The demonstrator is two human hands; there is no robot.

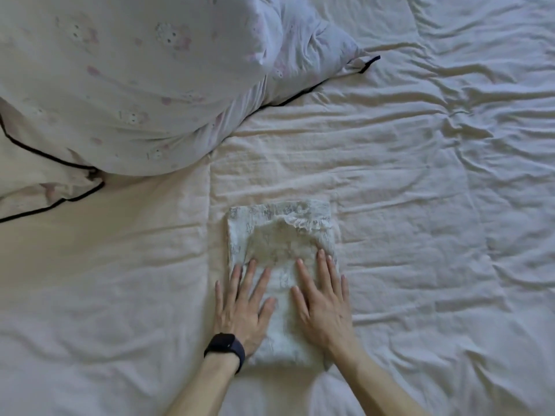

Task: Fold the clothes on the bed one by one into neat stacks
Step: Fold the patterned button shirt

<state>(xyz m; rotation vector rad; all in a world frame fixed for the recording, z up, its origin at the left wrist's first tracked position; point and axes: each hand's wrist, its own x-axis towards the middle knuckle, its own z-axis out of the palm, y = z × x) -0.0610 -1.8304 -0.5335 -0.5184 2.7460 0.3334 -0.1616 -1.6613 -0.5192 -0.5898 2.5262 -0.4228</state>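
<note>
One folded garment (280, 235) lies low in the centre of the frame. It is a soft rectangle of thin pale cloth with a faint grey print and a frilly lace edge near its top. Two hands lie flat on it, the left hand (243, 307) on its lower left part and the right hand (326, 307) on its lower right. The fingers (322, 271) are straight and spread apart, pressing down, gripping nothing. There's one black watch (225, 348) on the left wrist. The bed (420, 205) is cream, quilted and heavily creased. At upper left sits one puffy duvet (135, 85), white with pale pink cartoon figures and thin black piping.
</note>
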